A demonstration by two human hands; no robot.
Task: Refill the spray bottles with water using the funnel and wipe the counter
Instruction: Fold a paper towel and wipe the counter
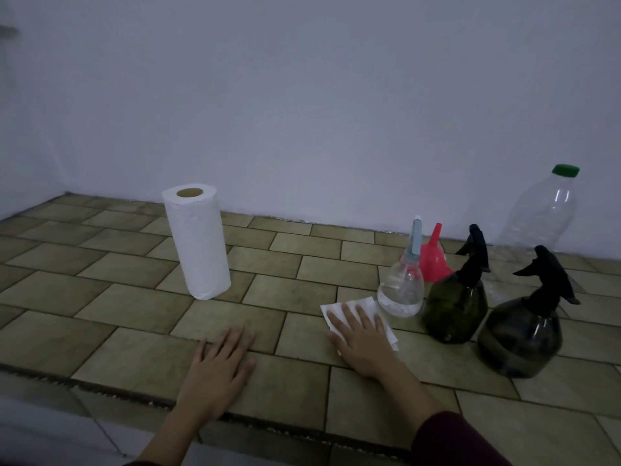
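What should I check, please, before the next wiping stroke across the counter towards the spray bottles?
1. Right hand flat on paper towel: ok.
2. Left hand flat on the counter, off the towel: ok.
3. Room between towel and clear spray bottle: not ok, nearly touching.
4. Spray bottles upright: ok.
5. Funnel out of the path, behind the bottles: ok.
6. Counter wet or dry: cannot tell.

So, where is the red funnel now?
In the head view, the red funnel stands upside down at the right, behind the clear spray bottle and the nearer dark green spray bottle.
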